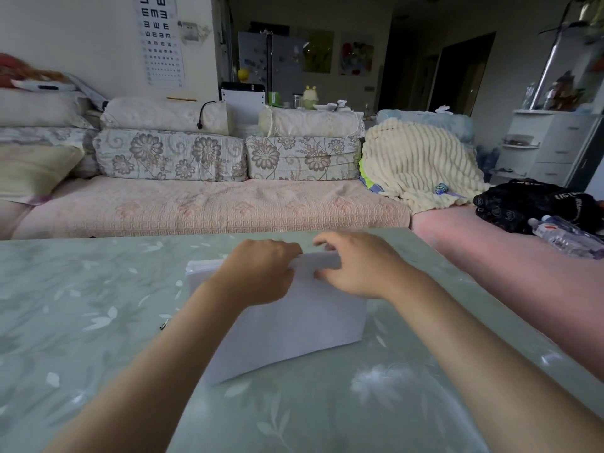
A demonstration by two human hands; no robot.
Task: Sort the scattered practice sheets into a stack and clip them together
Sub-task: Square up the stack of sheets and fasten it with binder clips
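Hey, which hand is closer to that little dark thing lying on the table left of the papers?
Left. The left hand grips the top edge of the sheets, beyond and right of the dark thing; the right hand grips the same edge farther right.

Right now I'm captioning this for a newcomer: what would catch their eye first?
The left hand and right hand grip the top edge of a white stack in the middle of the green floral table. Behind runs a flowered sofa, with an eye chart on the wall above it.
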